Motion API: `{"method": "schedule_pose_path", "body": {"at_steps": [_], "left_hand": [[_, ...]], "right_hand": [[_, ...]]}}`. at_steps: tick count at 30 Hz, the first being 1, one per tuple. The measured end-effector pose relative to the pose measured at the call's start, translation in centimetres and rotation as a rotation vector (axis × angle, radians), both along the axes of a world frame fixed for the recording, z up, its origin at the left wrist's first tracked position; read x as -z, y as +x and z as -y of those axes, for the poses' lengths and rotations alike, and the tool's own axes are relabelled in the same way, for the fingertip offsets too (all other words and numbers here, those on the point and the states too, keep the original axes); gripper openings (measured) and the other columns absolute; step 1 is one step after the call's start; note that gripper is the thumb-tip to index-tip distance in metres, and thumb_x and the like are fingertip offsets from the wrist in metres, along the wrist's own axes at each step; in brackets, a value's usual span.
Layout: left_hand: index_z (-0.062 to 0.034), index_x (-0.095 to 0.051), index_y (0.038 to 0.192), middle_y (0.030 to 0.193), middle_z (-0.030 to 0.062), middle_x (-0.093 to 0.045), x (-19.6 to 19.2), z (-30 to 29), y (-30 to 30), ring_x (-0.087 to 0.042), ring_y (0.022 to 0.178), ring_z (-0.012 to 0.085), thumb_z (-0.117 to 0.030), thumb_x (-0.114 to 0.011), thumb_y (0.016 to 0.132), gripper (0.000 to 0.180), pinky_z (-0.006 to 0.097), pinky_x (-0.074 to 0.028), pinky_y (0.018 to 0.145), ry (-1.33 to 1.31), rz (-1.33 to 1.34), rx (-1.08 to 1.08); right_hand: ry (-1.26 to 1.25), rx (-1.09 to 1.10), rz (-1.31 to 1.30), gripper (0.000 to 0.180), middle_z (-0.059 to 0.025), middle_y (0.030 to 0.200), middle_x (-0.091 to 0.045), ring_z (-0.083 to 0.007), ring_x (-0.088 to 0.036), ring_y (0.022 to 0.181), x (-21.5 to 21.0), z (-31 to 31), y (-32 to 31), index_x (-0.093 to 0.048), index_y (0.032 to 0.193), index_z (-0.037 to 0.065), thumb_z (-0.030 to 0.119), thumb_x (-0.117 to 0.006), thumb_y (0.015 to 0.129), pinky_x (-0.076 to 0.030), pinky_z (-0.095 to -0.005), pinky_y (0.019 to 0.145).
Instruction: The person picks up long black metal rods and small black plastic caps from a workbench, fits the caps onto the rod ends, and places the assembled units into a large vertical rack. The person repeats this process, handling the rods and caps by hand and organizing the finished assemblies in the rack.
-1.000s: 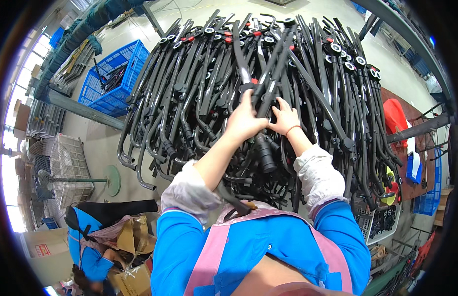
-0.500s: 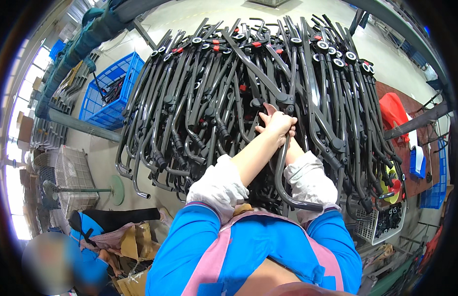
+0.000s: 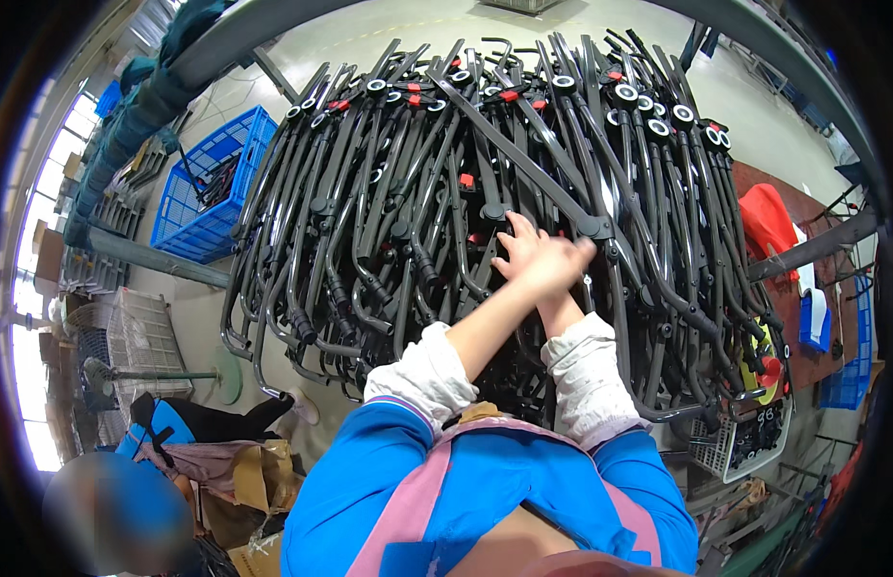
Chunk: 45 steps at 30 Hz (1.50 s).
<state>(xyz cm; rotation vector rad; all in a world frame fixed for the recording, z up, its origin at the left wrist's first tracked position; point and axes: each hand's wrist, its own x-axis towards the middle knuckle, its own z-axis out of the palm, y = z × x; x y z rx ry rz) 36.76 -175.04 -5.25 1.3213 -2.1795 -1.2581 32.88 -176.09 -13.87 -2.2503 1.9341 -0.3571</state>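
My forearms cross over a dense row of black tubular metal frames [image 3: 369, 192]. The left hand [image 3: 554, 263] lies on top, its fingers smeared by motion and pointing toward the round joint of one frame [image 3: 595, 228]; whether it touches the joint I cannot tell. Under it passes my right hand [image 3: 519, 237], partly hidden, its fingers spread toward the upper left near another frame's round joint [image 3: 494, 211]. That hand shows nothing held. The frames stand packed together with white-ringed ends and small red parts toward the far side.
Blue crate [image 3: 215, 188] stands at the left, beyond a grey rail [image 3: 158, 258]. A person [image 3: 191, 428] works low at the lower left beside cardboard. At the right are a red cloth [image 3: 766, 216], a blue box [image 3: 814, 322] and a white basket [image 3: 744, 462].
The frame under my hands has swung right, its joint and lower bend shifting that way. My hands have loosened from their clasped pose, and the right fingers now spread.
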Motion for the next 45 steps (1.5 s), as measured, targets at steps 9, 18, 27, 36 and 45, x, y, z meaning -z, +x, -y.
{"method": "schedule_pose_path", "body": {"at_steps": [9, 18, 27, 36, 45], "left_hand": [[-0.0015, -0.030, 0.119, 0.085, 0.0125, -0.063, 6.5, 11.8, -1.8, -0.064, 0.068, 0.0177, -0.008, -0.072, 0.081, 0.057, 0.029, -0.052, 0.053, 0.344, -0.711, -0.411], [-0.0023, -0.028, 0.132, 0.080, 0.0111, -0.062, 3.5, 13.0, -6.4, -0.062, 0.062, 0.0167, 0.005, -0.068, 0.074, 0.071, 0.028, -0.048, 0.050, 0.059, -0.846, -0.227], [-0.0026, -0.065, 0.105, 0.102, 0.0172, -0.068, 2.8, 13.7, -5.6, -0.063, 0.103, 0.0351, -0.035, -0.063, 0.081, 0.040, 0.045, -0.049, 0.091, -0.135, 0.049, -0.032], [0.0018, -0.058, 0.102, 0.102, 0.0230, -0.062, 4.4, 8.9, 12.7, -0.060, 0.099, 0.0389, -0.023, -0.073, 0.074, 0.041, 0.047, -0.048, 0.086, -0.426, 0.138, -0.373], [0.0058, -0.038, 0.137, 0.137, 0.0244, -0.041, 6.6, 9.8, 28.5, -0.035, 0.133, 0.0409, -0.029, -0.074, 0.079, 0.076, 0.052, -0.027, 0.110, -0.569, 0.695, -0.692]], "right_hand": [[0.135, 0.121, 0.102, 0.056, -0.0154, 0.134, -0.056, -0.0305, -0.049, 0.126, -3.7, 0.1, 0.9, -0.054, 0.129, 0.009, 0.047, -0.046, 0.089, -0.033, -0.0506, 0.105], [-0.137, 0.085, 0.408, 0.048, -0.0187, 0.126, -0.057, -0.0296, -0.054, 0.117, 2.0, 1.6, -0.3, -0.049, 0.132, 0.002, 0.022, -0.060, 0.090, -0.042, -0.0364, 0.100], [0.162, 0.088, 0.719, 0.055, -0.0150, 0.144, -0.044, -0.0294, -0.041, 0.132, 5.4, 3.0, -2.2, -0.044, 0.138, 0.005, 0.034, -0.051, 0.092, -0.028, -0.0384, 0.112], [0.075, 0.022, -0.033, 0.046, -0.0119, 0.147, -0.037, -0.0270, -0.032, 0.139, -1.8, 0.9, 0.4, -0.066, 0.116, 0.014, 0.023, -0.073, 0.071, -0.029, -0.0539, 0.111], [0.068, 0.029, -0.039, 0.045, -0.0118, 0.147, -0.037, -0.0275, -0.032, 0.139, -1.8, 1.0, 1.0, -0.066, 0.115, 0.014, 0.022, -0.073, 0.071, -0.029, -0.0536, 0.112]]}}
